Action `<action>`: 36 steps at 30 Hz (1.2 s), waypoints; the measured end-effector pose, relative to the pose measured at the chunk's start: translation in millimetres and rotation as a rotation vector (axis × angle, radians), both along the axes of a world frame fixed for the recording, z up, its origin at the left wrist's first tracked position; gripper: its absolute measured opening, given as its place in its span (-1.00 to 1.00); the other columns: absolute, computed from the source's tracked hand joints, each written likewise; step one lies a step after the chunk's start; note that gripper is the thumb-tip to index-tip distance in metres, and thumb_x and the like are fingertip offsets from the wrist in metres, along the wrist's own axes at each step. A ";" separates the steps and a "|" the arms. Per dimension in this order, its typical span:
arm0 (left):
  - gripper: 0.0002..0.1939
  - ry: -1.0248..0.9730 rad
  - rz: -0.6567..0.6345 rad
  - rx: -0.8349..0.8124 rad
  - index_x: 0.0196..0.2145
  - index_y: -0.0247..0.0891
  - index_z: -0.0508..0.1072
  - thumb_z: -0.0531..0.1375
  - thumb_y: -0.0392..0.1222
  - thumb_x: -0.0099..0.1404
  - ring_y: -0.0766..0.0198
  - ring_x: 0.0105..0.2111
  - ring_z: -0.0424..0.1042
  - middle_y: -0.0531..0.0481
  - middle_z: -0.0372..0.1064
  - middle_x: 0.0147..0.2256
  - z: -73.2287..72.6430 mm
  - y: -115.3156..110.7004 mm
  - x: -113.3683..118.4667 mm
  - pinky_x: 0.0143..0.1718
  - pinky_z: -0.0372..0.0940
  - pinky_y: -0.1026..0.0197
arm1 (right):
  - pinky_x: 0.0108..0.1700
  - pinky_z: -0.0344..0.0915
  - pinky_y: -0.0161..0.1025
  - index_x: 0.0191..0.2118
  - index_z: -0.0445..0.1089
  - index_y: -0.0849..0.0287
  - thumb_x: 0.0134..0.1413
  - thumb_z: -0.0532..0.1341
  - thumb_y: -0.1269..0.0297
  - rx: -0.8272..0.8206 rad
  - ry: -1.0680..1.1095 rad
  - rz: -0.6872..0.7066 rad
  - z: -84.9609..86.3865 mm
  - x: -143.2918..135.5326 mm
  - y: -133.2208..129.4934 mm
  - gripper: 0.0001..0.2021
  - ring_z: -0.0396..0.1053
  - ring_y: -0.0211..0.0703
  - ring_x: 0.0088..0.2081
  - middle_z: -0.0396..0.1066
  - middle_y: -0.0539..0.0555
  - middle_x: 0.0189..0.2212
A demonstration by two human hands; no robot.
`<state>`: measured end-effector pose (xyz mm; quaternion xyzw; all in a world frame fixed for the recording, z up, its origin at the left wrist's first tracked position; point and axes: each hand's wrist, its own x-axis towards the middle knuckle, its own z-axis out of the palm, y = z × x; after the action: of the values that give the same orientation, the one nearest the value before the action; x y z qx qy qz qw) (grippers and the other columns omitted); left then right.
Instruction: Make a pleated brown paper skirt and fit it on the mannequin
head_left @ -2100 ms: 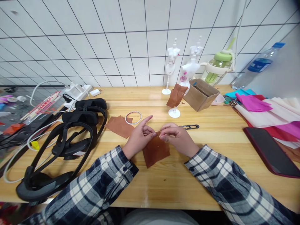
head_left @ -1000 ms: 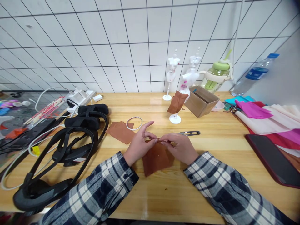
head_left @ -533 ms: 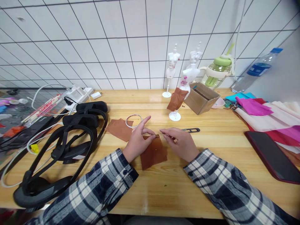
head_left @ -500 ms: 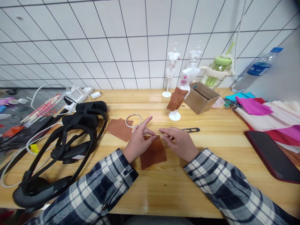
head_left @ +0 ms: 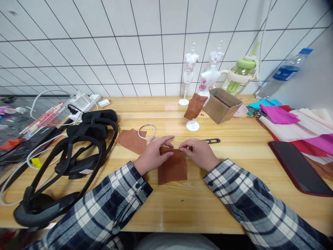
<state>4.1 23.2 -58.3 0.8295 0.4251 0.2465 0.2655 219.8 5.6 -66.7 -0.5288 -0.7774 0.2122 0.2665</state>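
A roughly square piece of brown cloth [head_left: 173, 170] lies on the wooden table in front of me. My left hand [head_left: 156, 152] rests at its upper left, thumb tip on the cloth and fingers stretched out with a gap from the thumb. The upper right corner of the cloth is pinched between the thumb and forefinger of my right hand [head_left: 199, 152]. Behind my left hand lies a second brown cloth piece [head_left: 131, 140], with a thin silvery ring [head_left: 147, 131] partly over it. Small black thread snips [head_left: 212, 141] lie just beyond my right hand.
Two white mini dress forms [head_left: 192, 125] stand at the back, the nearer with brown cloth around it. A cardboard box [head_left: 221, 107] and green-lidded bottle [head_left: 243, 74] are beside them. Black headsets [head_left: 96, 166] fill the left; a phone [head_left: 299, 166] and coloured fabrics [head_left: 283, 121] lie right.
My right hand has moved left onto the cloth's corner and closed on it. The left hand's raised forefinger has come down, and the cloth now lies straighter.
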 end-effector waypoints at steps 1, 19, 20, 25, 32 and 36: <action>-0.49 0.022 0.015 0.009 0.11 -0.15 0.32 0.25 -0.23 0.20 0.13 -0.08 0.41 -0.01 0.54 -0.20 0.1 1.0 -0.7 0.16 0.01 -0.07 | -0.31 0.19 -0.28 -0.33 0.52 0.07 0.12 0.25 0.33 0.007 0.005 -0.008 -0.6 1.5 1.1 -0.91 0.37 -0.23 -0.38 0.52 -0.03 -0.39; -0.68 0.217 -0.041 0.236 -0.07 -0.14 0.47 0.16 -0.35 0.22 0.19 -0.27 0.39 0.06 0.49 -0.34 -4.4 7.3 -5.3 -0.08 0.16 0.06 | -0.10 0.35 -0.20 -0.05 0.50 0.12 0.19 0.16 0.20 -0.191 0.291 0.067 -7.7 24.9 12.5 -0.71 0.47 -0.14 -0.16 0.54 0.09 -0.13; -0.72 0.223 -0.048 0.252 -0.11 -0.15 0.48 0.16 -0.34 0.23 0.18 -0.26 0.39 0.04 0.49 -0.34 -4.7 7.5 -5.2 -0.10 0.17 0.07 | -0.13 0.36 -0.20 -0.04 0.50 0.13 0.17 0.19 0.20 -0.163 0.266 0.068 -7.2 25.5 12.9 -0.71 0.47 -0.14 -0.19 0.53 0.10 -0.11; -0.84 0.258 -0.074 0.312 -0.24 -0.16 0.53 0.15 -0.30 0.28 0.16 -0.24 0.38 0.01 0.50 -0.33 -5.3 8.1 -3.8 -0.10 0.16 0.06 | -0.18 0.29 -0.23 -0.13 0.51 0.13 0.00 0.29 0.42 0.023 0.029 0.184 -9.0 20.7 12.6 -0.74 0.40 -0.18 -0.25 0.51 0.07 -0.22; -0.81 0.298 -0.189 0.367 -0.22 -0.14 0.54 0.13 -0.28 0.31 0.21 -0.25 0.39 0.03 0.49 -0.33 1.0 5.0 -1.2 0.07 0.06 -0.02 | -0.27 0.26 -0.30 -0.23 0.47 0.12 -0.05 0.23 0.55 0.002 0.010 0.186 -11.4 20.4 10.1 -0.75 0.34 -0.25 -0.35 0.46 0.01 -0.30; -0.75 0.380 -0.203 0.418 -0.20 -0.08 0.54 0.08 -0.30 0.33 0.19 -0.23 0.36 0.03 0.46 -0.35 2.1 2.0 -0.9 0.14 -0.01 -0.08 | -0.17 0.30 -0.27 -0.13 0.46 0.11 -0.07 0.14 0.65 0.049 0.045 0.255 -11.0 24.1 10.5 -0.59 0.37 -0.21 -0.23 0.45 0.04 -0.19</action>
<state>3.2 25.2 -56.3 0.9357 0.3220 0.1415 0.0280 243.9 16.1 -77.7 -0.4141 -0.8371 0.2369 0.2677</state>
